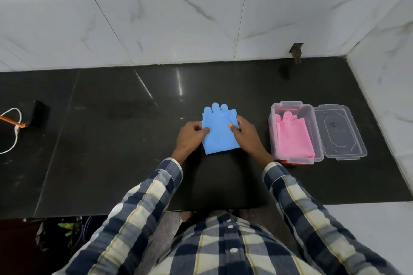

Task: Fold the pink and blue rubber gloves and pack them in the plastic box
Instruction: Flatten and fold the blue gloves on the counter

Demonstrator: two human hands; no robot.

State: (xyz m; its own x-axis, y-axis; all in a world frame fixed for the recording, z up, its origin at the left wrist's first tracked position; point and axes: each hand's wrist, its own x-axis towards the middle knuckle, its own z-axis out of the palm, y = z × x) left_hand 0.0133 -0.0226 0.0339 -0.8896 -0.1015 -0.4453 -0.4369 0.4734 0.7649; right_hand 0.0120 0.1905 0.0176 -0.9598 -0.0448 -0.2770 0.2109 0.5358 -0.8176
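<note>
The blue rubber gloves (219, 129) lie folded in a flat stack on the black counter, fingers pointing to the wall. My left hand (190, 137) pinches their left edge between thumb and fingers. My right hand (247, 134) grips the right edge, thumb on top. To the right stands the clear plastic box (273, 138) with pink clips. The pink gloves (292, 138) lie folded inside it, fingers toward the wall.
The box's clear lid (339, 131) lies flat just right of the box, close to the tiled side wall. At the far left are a black block (40, 114) and a white cable (13, 134) with an orange piece. The counter's front edge runs near my body.
</note>
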